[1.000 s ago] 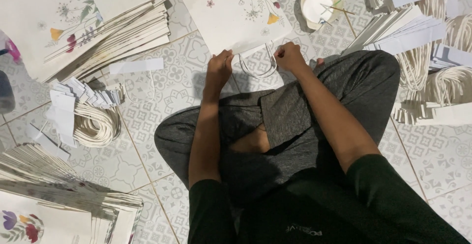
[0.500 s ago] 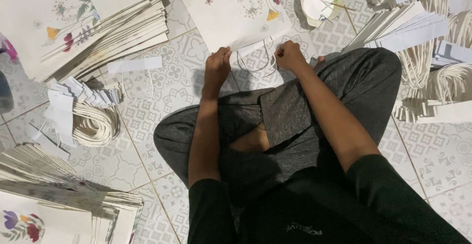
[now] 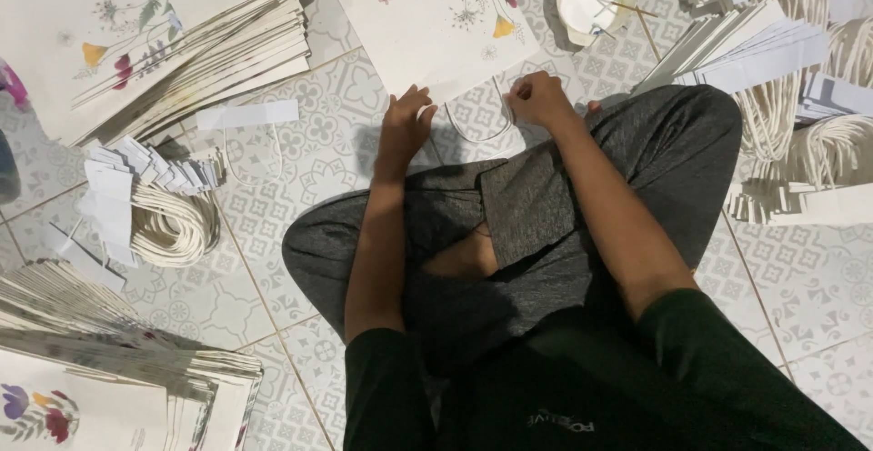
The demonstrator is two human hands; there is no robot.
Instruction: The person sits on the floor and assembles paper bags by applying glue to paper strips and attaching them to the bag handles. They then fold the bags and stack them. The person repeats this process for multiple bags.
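A flat white paper bag (image 3: 427, 24) printed with flowers lies on the tiled floor in front of my crossed legs. My left hand (image 3: 403, 128) presses on its near edge, fingers spread over the paper. My right hand (image 3: 536, 98) is closed at the same edge, pinching it beside the white cord handle (image 3: 477, 133) that loops out toward my knees. Whether the fingers hold the cord itself or only the paper, I cannot tell.
A stack of flowered bags (image 3: 155, 42) lies at upper left, another stack (image 3: 100, 369) at lower left. Cord handles with paper strips (image 3: 155, 205) pile at left. A small bowl of white glue with a stick (image 3: 591, 1) sits at the top. Paper strips and cords (image 3: 791, 78) fill the right.
Both hands stay at the bag's near edge with only small shifts; the view has tipped slightly.
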